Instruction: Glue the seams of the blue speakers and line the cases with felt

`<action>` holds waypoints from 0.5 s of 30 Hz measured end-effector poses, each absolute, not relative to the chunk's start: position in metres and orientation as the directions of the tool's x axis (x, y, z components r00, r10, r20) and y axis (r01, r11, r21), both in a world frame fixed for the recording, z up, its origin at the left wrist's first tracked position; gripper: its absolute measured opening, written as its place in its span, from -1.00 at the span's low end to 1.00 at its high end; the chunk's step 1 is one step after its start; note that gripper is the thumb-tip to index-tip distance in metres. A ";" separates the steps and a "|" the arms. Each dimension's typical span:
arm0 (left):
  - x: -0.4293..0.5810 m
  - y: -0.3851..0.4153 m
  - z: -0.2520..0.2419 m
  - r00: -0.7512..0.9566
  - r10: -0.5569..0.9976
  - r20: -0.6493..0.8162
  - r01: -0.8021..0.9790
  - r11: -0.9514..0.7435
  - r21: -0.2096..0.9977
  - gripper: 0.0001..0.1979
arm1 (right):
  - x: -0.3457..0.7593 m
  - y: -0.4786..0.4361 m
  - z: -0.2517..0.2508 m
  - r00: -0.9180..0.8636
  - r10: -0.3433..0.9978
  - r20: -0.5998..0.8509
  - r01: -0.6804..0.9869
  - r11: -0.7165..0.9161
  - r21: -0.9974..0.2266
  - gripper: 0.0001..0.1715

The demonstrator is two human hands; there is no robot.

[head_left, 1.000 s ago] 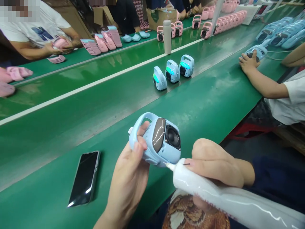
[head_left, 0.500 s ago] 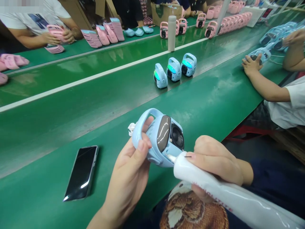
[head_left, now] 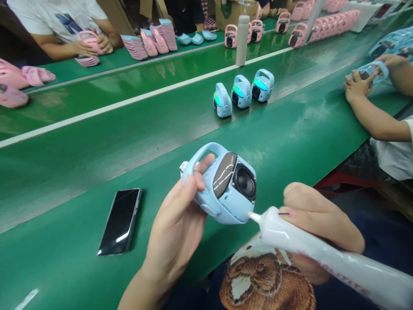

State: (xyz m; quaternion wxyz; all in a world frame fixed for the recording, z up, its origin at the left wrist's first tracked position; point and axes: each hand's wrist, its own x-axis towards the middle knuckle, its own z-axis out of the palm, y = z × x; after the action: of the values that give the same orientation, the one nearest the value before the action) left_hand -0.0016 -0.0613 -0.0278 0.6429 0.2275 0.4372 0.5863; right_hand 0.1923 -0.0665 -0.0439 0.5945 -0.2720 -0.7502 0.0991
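Note:
My left hand (head_left: 180, 211) is closed around the handle side of a light blue portable speaker (head_left: 237, 210), thumb over the handle and fingers through it. The speaker is tilted, its dark glossy panel and round black driver facing up and to the right. In my right hand (head_left: 319, 215) is a white glue tube (head_left: 309, 243) with red lettering, lying slantwise. Its pointed nozzle is at the speaker's lower front edge; whether it touches there I cannot tell. A scrap of white material shows behind the handle.
A black phone (head_left: 120, 221) lies on the green table left of my hand. Three blue speakers (head_left: 241, 92) with lit green panels stand farther back, near a pale bottle (head_left: 242, 41). Pink speakers (head_left: 335, 26) line the far side. Co-workers handle parts at left and right.
The glue tube has drawn back to the right, its nozzle moving from near the driver to the speaker's lower edge. The speaker has turned slightly, and the view has shifted a little.

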 end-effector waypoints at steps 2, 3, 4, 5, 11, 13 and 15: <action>-0.002 -0.060 -0.025 -0.079 0.946 -0.315 -0.572 0.216 0.791 -0.82 | 0.192 -0.068 -0.046 -0.127 0.510 0.851 0.277 0.842 -0.463 -0.76; -0.003 -0.059 -0.025 -0.085 0.943 -0.321 -0.575 0.217 0.789 -0.81 | 0.191 -0.069 -0.047 -0.125 0.499 0.857 0.265 0.850 -0.456 -0.76; -0.004 -0.058 -0.025 -0.089 0.942 -0.324 -0.577 0.216 0.788 -0.79 | 0.190 -0.069 -0.049 -0.108 0.479 0.871 0.246 0.862 -0.443 -0.75; -0.005 -0.057 -0.025 -0.090 0.941 -0.325 -0.579 0.216 0.786 -0.77 | 0.189 -0.070 -0.052 -0.070 0.457 0.887 0.232 0.872 -0.431 -0.75; -0.007 -0.055 -0.027 -0.038 0.936 -0.351 -0.607 0.257 0.752 -0.71 | 0.182 -0.070 -0.066 -0.006 0.443 0.897 0.284 0.861 -0.423 -0.75; -0.007 -0.055 -0.026 -0.025 0.929 -0.370 -0.608 0.280 0.743 -0.71 | 0.184 -0.068 -0.067 -0.032 0.392 0.920 0.277 0.888 -0.368 -0.79; -0.007 -0.056 -0.024 -0.026 0.924 -0.381 -0.604 0.290 0.743 -0.71 | 0.188 -0.065 -0.067 -0.108 0.333 0.937 0.261 0.919 -0.297 -0.80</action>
State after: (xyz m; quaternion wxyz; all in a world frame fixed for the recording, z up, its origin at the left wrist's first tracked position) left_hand -0.0067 -0.0562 -0.0239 0.6735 0.1832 0.4373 0.5671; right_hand 0.1876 -0.0653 -0.0671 0.6371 -0.1997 -0.7439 0.0285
